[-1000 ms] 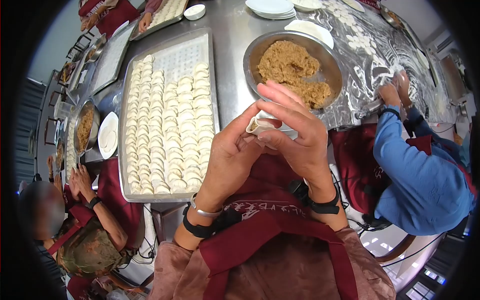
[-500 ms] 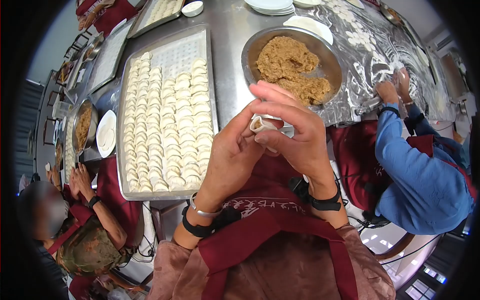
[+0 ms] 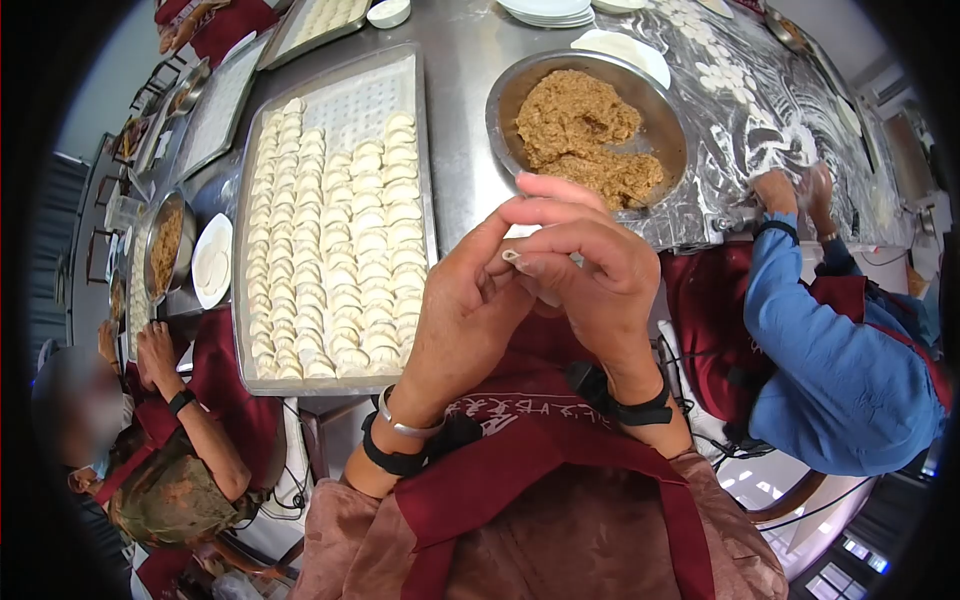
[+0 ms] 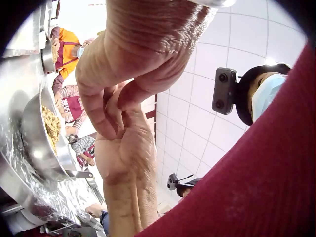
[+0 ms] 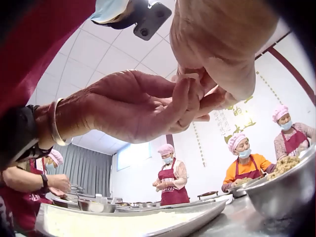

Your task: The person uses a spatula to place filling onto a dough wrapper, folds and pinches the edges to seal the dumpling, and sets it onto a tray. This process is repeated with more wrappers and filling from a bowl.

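Note:
A small folded dumpling (image 3: 512,256) shows between both hands in the head view, mostly hidden by the fingers. The right hand (image 3: 603,278) pinches its edge between thumb and index finger. Curled round its other side is the left hand (image 3: 468,302), its fingertips meeting the right hand's. In the right wrist view a pale bit of dough (image 5: 188,77) peeks out between the left hand (image 5: 143,104) and the right hand (image 5: 222,47). The left wrist view has the fingers of both hands touching, the dough hidden there.
A tray (image 3: 431,215) with rows of dumplings lies to the left. Beyond the hands stands a metal bowl (image 3: 503,150) of brown filling. A person in a blue sleeve (image 3: 815,340) works at the floured right side; another person (image 3: 190,450) sits at the left.
The dumpling's open end, with filling visible before, is now pinched flat between the right thumb and index finger. The blue-sleeved person's hands have moved slightly apart.

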The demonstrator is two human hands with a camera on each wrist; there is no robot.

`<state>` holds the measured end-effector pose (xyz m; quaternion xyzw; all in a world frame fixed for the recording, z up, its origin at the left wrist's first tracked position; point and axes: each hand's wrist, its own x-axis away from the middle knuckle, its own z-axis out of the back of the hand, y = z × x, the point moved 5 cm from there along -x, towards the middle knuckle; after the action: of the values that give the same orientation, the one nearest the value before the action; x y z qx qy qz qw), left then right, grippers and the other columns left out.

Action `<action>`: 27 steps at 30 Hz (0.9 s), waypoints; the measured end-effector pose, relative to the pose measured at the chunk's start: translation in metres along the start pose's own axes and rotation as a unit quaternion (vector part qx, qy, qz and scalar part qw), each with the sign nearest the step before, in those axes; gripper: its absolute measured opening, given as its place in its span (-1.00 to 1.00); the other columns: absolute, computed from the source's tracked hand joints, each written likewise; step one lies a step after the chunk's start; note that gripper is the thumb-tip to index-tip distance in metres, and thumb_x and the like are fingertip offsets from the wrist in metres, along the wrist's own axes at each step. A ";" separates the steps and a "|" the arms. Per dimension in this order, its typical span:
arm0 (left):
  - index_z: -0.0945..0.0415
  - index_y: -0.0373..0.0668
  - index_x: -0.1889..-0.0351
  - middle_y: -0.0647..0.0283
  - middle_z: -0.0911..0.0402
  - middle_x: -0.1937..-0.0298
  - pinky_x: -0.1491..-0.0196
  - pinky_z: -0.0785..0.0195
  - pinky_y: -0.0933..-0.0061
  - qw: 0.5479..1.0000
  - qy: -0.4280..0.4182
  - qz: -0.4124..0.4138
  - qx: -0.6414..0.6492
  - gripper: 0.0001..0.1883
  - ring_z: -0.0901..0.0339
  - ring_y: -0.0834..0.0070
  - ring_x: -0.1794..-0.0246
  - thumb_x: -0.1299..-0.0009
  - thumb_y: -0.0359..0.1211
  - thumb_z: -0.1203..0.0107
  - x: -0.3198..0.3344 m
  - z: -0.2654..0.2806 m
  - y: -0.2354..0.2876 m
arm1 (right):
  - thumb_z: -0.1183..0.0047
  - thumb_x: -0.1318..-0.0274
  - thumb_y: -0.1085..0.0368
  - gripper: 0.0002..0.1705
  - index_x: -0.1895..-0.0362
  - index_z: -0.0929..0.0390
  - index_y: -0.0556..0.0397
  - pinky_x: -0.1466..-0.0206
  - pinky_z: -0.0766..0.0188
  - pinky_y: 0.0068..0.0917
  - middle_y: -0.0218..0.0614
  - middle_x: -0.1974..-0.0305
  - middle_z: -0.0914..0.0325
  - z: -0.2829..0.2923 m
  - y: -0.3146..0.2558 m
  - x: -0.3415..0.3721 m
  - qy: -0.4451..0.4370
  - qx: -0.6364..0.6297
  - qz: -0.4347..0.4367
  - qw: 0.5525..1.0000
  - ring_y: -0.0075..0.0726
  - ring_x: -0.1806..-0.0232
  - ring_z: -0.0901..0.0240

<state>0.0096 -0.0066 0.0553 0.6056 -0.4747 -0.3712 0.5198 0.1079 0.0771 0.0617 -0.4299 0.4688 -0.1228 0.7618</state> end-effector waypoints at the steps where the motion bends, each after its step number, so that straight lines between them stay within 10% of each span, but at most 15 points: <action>1: -0.20 -0.37 -0.36 0.17 -0.61 0.09 0.10 -0.51 0.56 1.000 0.005 -0.004 0.007 -0.48 -0.60 0.57 0.17 -0.44 -0.52 -0.02 0.000 0.002 -0.002 | -0.32 0.12 0.39 -0.83 0.36 -0.64 0.10 -0.06 -0.46 -0.28 -0.26 0.07 -0.67 -0.002 -0.002 0.000 -0.001 -0.001 0.001 1.000 -0.03 -0.18 -0.48; 3: -0.20 -0.37 -0.37 0.17 -0.62 0.11 0.10 -0.51 0.56 1.000 0.011 -0.007 0.014 -0.48 -0.61 0.56 0.18 -0.45 -0.51 -0.02 0.000 0.004 -0.005 | -0.31 0.11 0.43 -0.83 0.34 -0.65 0.11 -0.10 -0.45 -0.26 -0.26 0.07 -0.67 -0.003 0.000 0.001 0.052 -0.073 -0.091 0.992 -0.03 -0.17 -0.48; 15: -0.18 -0.39 -0.39 0.16 -0.62 0.10 0.06 -0.51 0.52 0.999 0.010 -0.012 -0.046 -0.46 -0.60 0.54 0.18 -0.45 -0.52 0.01 0.002 0.008 -0.007 | -0.30 0.15 0.41 -0.79 0.31 -0.66 0.06 -0.12 -0.45 -0.26 -0.25 0.05 -0.65 -0.002 -0.008 0.003 0.012 0.094 0.046 0.994 0.02 -0.15 -0.49; 27: -0.37 -0.37 -0.12 0.18 -0.61 0.21 0.21 -0.47 0.54 0.999 -0.044 -0.001 0.025 -0.67 -0.60 0.51 0.30 -0.41 -0.51 -0.05 0.007 0.001 0.004 | -0.34 0.18 0.41 -0.72 0.26 -0.67 0.08 -0.18 -0.38 -0.24 -0.23 0.00 -0.63 -0.004 -0.011 -0.009 -0.085 -0.038 -0.024 0.995 0.03 -0.25 -0.40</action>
<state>0.0101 -0.0139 0.0593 0.6019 -0.5058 -0.3858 0.4827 0.1020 0.0733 0.0751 -0.4787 0.3962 -0.0862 0.7787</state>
